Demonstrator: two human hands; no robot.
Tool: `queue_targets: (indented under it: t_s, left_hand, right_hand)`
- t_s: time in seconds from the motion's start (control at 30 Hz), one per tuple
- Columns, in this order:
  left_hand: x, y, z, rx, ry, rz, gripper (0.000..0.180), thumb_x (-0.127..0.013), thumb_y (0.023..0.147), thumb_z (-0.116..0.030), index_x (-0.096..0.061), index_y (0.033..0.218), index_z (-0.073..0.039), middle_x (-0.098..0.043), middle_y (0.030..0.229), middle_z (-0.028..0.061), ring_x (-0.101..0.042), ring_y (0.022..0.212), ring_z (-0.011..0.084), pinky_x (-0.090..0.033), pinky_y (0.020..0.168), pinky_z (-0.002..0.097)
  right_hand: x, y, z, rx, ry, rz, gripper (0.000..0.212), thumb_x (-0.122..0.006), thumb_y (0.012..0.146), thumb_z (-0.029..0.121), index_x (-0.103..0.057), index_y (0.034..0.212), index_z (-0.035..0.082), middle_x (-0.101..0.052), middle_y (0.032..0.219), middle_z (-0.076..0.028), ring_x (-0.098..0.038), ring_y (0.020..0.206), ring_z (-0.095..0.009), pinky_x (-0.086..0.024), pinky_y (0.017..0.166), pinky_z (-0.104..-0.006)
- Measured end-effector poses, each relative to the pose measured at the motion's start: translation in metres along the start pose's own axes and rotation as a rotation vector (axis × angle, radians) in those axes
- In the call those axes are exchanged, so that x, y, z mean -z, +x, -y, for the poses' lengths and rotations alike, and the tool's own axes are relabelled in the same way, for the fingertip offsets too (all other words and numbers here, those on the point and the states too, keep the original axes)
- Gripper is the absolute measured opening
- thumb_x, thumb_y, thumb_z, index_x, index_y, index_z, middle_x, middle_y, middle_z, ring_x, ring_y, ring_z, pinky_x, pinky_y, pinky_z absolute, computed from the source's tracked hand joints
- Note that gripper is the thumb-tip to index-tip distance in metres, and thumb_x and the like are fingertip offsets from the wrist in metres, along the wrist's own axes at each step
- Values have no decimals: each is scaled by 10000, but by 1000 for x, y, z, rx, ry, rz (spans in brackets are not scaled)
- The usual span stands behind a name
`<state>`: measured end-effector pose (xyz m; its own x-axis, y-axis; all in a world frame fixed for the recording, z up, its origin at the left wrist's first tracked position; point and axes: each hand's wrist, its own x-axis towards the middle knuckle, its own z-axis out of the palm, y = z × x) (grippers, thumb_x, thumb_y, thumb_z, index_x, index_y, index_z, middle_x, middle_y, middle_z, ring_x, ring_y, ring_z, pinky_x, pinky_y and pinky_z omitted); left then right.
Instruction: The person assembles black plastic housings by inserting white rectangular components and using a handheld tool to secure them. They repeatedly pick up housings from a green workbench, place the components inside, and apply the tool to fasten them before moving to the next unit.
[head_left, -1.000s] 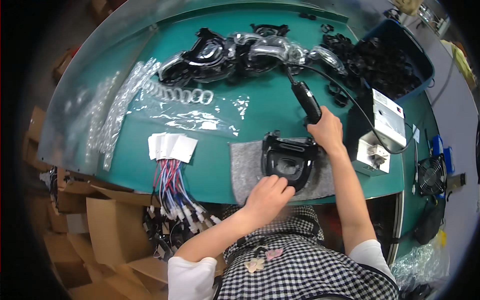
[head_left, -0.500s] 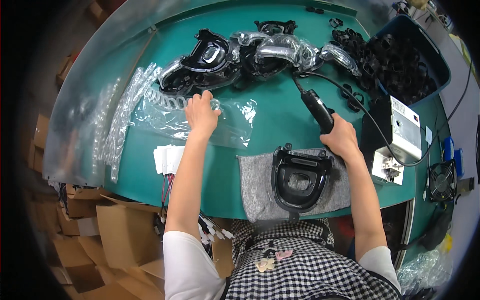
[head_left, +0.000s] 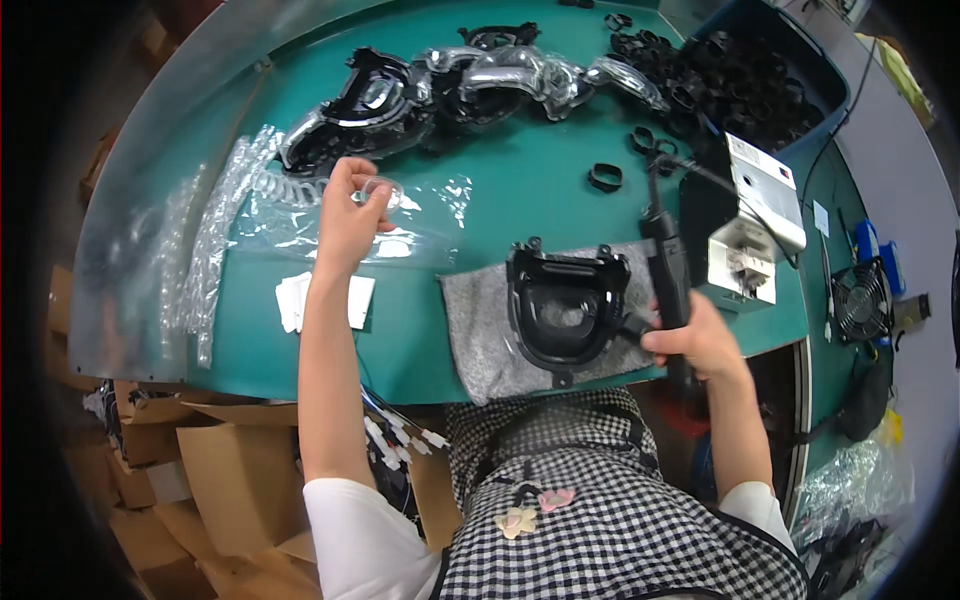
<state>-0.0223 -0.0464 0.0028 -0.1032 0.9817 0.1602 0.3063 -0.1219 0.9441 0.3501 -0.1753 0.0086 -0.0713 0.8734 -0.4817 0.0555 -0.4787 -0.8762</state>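
Clear plastic rings (head_left: 290, 190) lie in a row along a see-through plastic sheet (head_left: 430, 245) on the green worktop (head_left: 530, 190). The left hand (head_left: 350, 215) is at the row's right end, its thumb and forefinger apparently pinching one clear ring (head_left: 395, 194); whether that ring is off the sheet, I cannot tell.

Nearer the body, the glossy black plastic housing (head_left: 560, 345) rests on a grey cloth (head_left: 475, 330), its hollow side and central opening facing up. The right hand (head_left: 705, 345) has its fingers wrapped round a black corded handheld tool (head_left: 668, 265), just right of the housing, the cord end pointing toward the worktop's far side.

The step in hand looks like taking a single ring from the row, with the tool held aside. The next move seems to call for a light pinch, a lift that leaves the neighbouring rings undisturbed, and a path to the housing that avoids the tool.
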Motion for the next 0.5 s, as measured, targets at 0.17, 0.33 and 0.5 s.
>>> queue_targets:
  t_s: [0.17,0.33,0.5]
  left_hand:
    - [-72,-86,-49,-51,64,303,75,-631,800,-43,-617,873,-29,-588,846,57,-585,643,129,-510,574,284]
    - [-117,-111,-59,-461,578,293,117,-703,718,-85,-626,788,-30,-632,998,104,-594,899,306,-462,822,430]
    - [-133,-102,-31,-572,772,277,95,-699,718,-99,-625,752,-51,-565,1211,109,-410,1258,325,-226,1076,522]
  right_hand:
    - [0,-6,-17,33,-75,-145,360,-743,656,46,-518,930,-18,-566,709,-53,-550,529,-125,-443,502,-274]
    - [10,0,-35,309,-583,-519,392,-701,661,95,-540,992,-38,-624,744,-163,-630,639,-289,-491,628,-367]
    - [-1,-1,-29,378,-837,-561,391,-678,690,97,-553,1041,-20,-647,804,-227,-634,760,-398,-491,702,-438]
